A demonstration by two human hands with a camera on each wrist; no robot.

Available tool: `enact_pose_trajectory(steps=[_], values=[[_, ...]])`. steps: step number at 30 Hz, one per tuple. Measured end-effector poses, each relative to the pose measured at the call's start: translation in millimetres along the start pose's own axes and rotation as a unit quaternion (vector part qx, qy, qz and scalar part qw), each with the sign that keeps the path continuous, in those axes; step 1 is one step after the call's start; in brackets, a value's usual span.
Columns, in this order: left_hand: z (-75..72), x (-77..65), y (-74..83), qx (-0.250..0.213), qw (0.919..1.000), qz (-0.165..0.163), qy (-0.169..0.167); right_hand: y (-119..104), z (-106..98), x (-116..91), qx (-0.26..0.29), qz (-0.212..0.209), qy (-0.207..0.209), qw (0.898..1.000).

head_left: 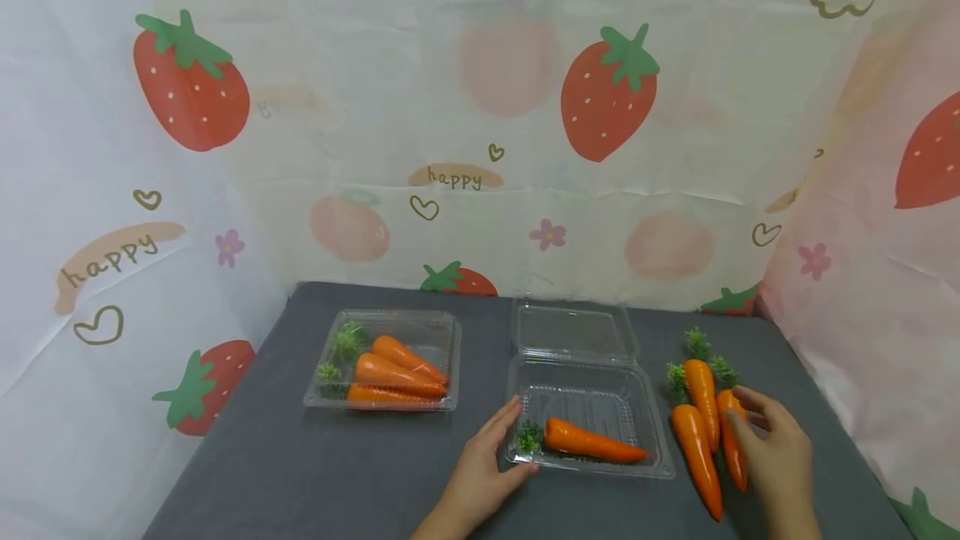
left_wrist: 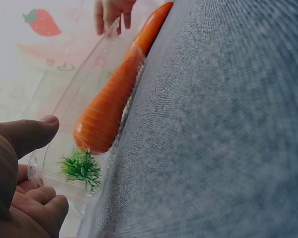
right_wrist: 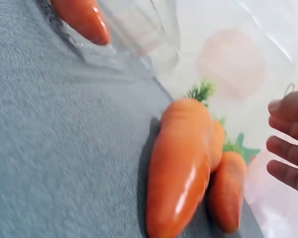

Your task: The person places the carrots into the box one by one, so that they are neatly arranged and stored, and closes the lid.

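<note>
Strawberry-print cloth (head_left: 420,107) backs the grey tabletop (head_left: 375,465). The rightmost loose carrot (head_left: 735,461), long axis twelve-to-six, lies at nine o'clock from the nearer right hand (head_left: 780,446), relaxed and grasping nothing; the left hand (head_left: 480,471), unclenched, touches the open clamshell (head_left: 585,398) around seven o'clock.

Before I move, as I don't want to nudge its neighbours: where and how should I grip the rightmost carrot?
Probably pinch the rightmost carrot across its thick end, coming from above and the right. It lies with its greens away from you and tapers toward you, so the thick end offers more to hold; the other loose carrots lie to its left, leaving the right hand's side freer.
</note>
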State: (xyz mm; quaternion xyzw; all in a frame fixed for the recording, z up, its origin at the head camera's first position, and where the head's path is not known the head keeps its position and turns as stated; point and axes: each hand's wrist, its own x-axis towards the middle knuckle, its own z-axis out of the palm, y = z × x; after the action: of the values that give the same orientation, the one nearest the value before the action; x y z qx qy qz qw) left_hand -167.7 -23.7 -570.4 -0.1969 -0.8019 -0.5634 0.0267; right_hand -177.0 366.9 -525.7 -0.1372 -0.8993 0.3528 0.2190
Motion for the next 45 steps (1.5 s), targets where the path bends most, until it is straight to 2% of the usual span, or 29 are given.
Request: enact_pose_trajectory(steps=[3, 8, 18, 26, 31, 40, 45], values=[[1.1, -0.1, -2.0, 0.007, 0.9999, 0.011, 0.003, 9.0, -3.5, 1.5, 0.009, 0.046, 0.009, 0.999], [1.7, -0.4, -3.2, 0.013, 0.9998, 0.014, 0.004, 22.7, -7.5, 4.8, 0.005, 0.089, 0.005, 0.996], [0.4, -0.6, -2.3, 0.017, 0.9998, 0.003, -0.003, 37.2, -10.8, 13.5, -0.025, 0.149, -0.072, 0.986], [-0.6, -1.9, -1.4, 0.017, 0.9998, -0.003, -0.009, 45.3, -6.8, 15.0, -0.027, 0.170, -0.126, 0.977], [-1.7, -1.4, -0.4, 0.025, 0.9996, -0.006, -0.012, 45.1, -4.6, 17.8, -0.027, 0.191, -0.146, 0.970], [-2.0, -1.2, -0.9, 0.032, 0.9994, -0.005, -0.009, 45.0, -0.8, 20.5, -0.034, 0.205, -0.158, 0.965], [-1.8, -1.0, -1.1, 0.032, 0.9995, 0.000, -0.007, 44.2, 0.5, 19.0, -0.049, 0.198, -0.156, 0.966]])
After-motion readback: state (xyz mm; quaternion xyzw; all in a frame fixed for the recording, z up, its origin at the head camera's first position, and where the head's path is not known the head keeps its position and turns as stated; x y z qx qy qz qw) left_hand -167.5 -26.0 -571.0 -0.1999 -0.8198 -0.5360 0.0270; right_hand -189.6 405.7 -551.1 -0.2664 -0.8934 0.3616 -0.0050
